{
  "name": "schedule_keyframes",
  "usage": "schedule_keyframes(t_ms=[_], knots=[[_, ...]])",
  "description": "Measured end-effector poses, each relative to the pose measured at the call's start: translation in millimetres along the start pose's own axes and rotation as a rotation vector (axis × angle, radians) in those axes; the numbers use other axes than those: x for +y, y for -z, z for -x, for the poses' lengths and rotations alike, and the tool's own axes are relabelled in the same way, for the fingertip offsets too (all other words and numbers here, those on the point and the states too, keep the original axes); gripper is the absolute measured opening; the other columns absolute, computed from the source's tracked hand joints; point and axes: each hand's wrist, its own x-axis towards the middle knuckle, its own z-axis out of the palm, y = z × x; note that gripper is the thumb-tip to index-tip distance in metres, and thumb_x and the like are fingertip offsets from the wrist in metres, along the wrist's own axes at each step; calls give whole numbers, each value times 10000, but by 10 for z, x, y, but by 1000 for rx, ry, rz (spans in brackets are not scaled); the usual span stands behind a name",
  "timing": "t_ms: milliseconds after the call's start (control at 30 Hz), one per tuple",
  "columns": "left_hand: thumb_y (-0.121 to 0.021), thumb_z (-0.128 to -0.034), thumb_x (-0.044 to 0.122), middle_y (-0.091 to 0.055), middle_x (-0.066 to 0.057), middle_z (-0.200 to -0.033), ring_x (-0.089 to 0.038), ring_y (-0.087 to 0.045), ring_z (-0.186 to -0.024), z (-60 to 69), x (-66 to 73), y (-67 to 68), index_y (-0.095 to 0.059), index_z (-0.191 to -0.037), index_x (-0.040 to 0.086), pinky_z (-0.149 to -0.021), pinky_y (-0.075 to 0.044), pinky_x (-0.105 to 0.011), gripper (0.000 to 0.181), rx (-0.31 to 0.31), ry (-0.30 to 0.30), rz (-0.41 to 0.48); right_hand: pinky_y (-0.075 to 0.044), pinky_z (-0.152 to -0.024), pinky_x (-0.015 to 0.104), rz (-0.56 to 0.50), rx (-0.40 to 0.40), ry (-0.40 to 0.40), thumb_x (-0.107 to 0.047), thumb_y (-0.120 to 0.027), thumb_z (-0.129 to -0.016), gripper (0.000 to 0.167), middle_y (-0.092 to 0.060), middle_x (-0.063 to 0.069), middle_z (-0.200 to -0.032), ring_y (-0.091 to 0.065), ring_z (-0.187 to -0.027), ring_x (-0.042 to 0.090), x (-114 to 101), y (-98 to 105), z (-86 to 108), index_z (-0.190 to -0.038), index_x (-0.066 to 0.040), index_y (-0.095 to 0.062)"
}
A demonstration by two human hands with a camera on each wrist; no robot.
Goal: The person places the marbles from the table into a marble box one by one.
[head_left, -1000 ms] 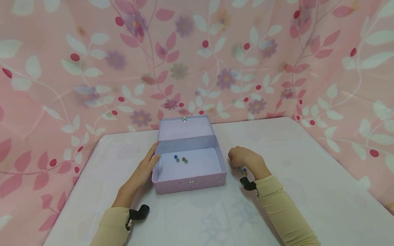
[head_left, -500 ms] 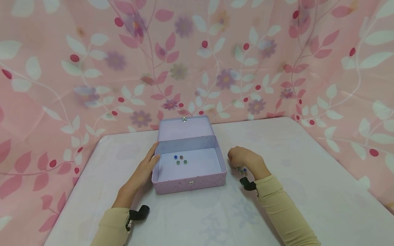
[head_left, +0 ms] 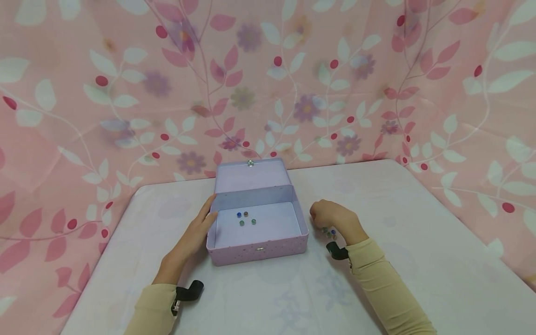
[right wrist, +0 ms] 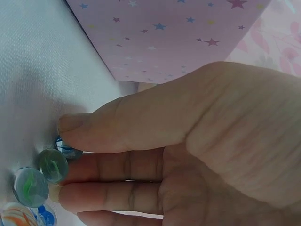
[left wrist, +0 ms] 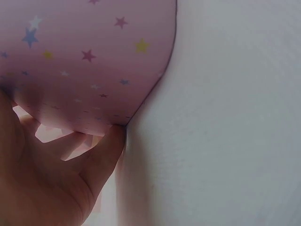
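Star-patterned hinged box [head_left: 280, 245]: it sat upright on the white tablecloth [head_left: 268, 298] between the two hands, its lid [head_left: 253, 176] swung back toward the floral backdrop [head_left: 268, 79].
Left hand [head_left: 193, 232]: it steadied the box at the left side wall. The thumb lapped over the rim and the other fingers lay along the outside, slightly bent and spread, with gaps between them.
Right hand [head_left: 335, 216]: it rested beside the box, apart from its right wall. Thumb and index nearly met at the tips, pinching a blue-streaked marble [right wrist: 68, 149], partly hidden by the thumb; the other visible fingers lay fairly straight and appeared to hold nothing.
Marbles inside: four lay loose on the box floor, apart from its walls: a blue marble [head_left: 239, 215], a brownish marble [head_left: 245, 214] and two green marbles [head_left: 241, 223].
Marbles outside: near the right fingertips stood two green-streaked marbles [right wrist: 31, 187], an orange-and-white marble [right wrist: 16, 215] and a deep-blue marble [right wrist: 46, 216], clustered on the cloth.
Progress: judged as a transfer into the box, the work looked not quite half done, with four marbles in, one between the fingertips and at least four more outside.
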Motion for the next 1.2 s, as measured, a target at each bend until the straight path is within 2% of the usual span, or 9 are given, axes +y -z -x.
schedule_keyframes(t_ms=[700, 933, 1200], knots=[[-278, -1016, 636, -32, 98, -1688, -299, -37, -1572, 2, 5, -6, -33, -1567, 485, -1181, -75, -713, 622, 2, 11, -9, -465, -620, 305, 14, 11, 27, -53, -588, -881, 122, -626, 43, -788, -558, -701, 183, 16, 47, 56, -802, -80, -677], [-284, -1016, 633, -35, 106, -1686, -297, -37, -1573, 10, 16, -7, -38, -1563, 497, -1177, -77, -718, 615, 2, 18, -6, -512, -657, 337, -7, 43, 44, -32, -614, -860, 95, -661, 50, -831, -582, -737, 195, 14, 108, 88, -876, -48, -707], [-295, -1032, 592, -31, 76, -1691, -327, -30, -1569, 18, 13, 3, -38, -1567, 482, -1181, -74, -710, 603, -6, 5, 2, -488, -628, 312, 19, 127, 101, 5, -574, -836, 139, -651, 50, -817, -569, -729, 194, 10, 175, 95, -826, -85, -681]])
